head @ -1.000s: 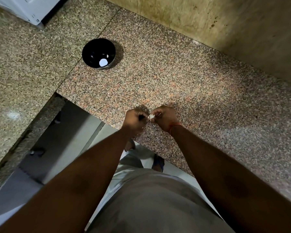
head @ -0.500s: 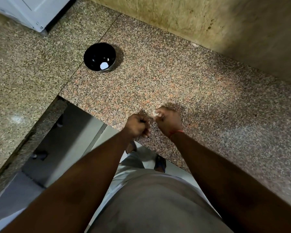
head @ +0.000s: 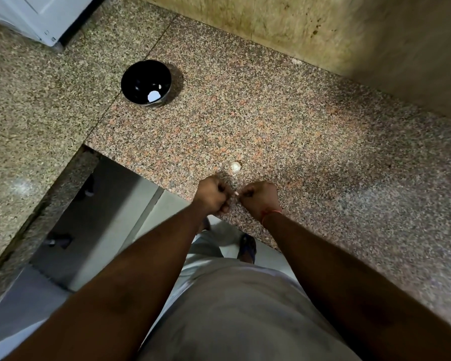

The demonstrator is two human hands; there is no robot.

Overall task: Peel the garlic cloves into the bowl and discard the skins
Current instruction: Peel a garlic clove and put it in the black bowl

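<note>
The fingers of the right hand (head: 258, 198) are curled in tight, and their tips pinch a tiny pale bit (head: 237, 194) that peeks out on the side facing the left hand (head: 212, 195). It is too small to tell if that bit is skin or clove. The left hand is curled into a fist just beside it, nearly touching, but what its fingers hold, if anything, is hidden.

I think the step here is pulling skin off a clove. To do it well, hold the clove steady with one hand and tug the loose skin with the other, slow and gentle, so the clove does not pop out and roll off the edge of the counter (head: 297, 131) (the edge is right under the wrists).

A small pale piece (head: 235, 166) lies on the counter just past the hands, on the side away from the person. It looks like a clove or a piece of skin; I cannot tell which.

The black bowl (head: 146, 83) sits well apart from the hands, further along the counter and off to the left. One white peeled clove (head: 153, 96) lies inside it, near the side closest to the hands
</note>
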